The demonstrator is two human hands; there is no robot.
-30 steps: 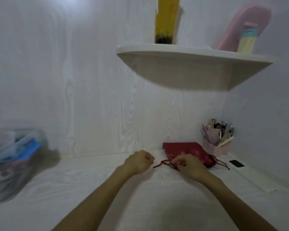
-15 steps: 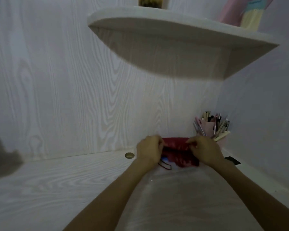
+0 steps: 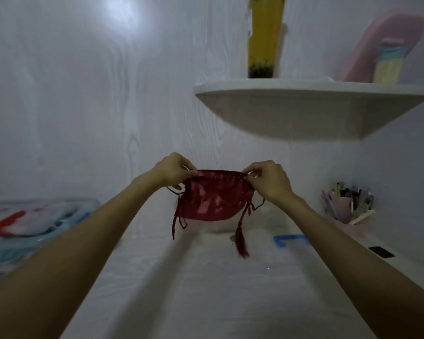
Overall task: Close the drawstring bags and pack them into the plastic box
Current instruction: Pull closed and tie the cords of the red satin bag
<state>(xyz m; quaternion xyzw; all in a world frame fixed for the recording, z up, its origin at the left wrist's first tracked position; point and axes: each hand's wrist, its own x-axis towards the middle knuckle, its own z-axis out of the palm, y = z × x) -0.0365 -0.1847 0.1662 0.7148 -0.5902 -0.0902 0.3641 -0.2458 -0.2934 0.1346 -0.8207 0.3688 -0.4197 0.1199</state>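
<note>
The red drawstring bag [image 3: 212, 200] hangs in the air above the table [image 3: 206, 289], held up by its top hem between the 2 hands. The left hand [image 3: 173, 170] pinches the left corner of the mouth with curled fingers [image 3: 190, 172], and the right hand [image 3: 269, 179] pinches the right corner the same way. The hem is stretched flat and fairly wide between them, so the mouth does not look gathered yet. Cords [image 3: 179, 216] dangle loose from both sides, and a tassel [image 3: 241, 243] hangs low on the right, close above the table.

This looks like the closing step for this bag, at its start: the bag is lifted and spread, but the cords are not being pulled. The next move likely calls for shifting the grip from the hem to the cord ends on each side and drawing them outward so the fabric bunches shut.

The plastic box [image 3: 34, 223] sits at the far left on the table, well apart from the bag, blurred, with colourful things inside. Packing would mean carrying the closed bag over to it.
</note>
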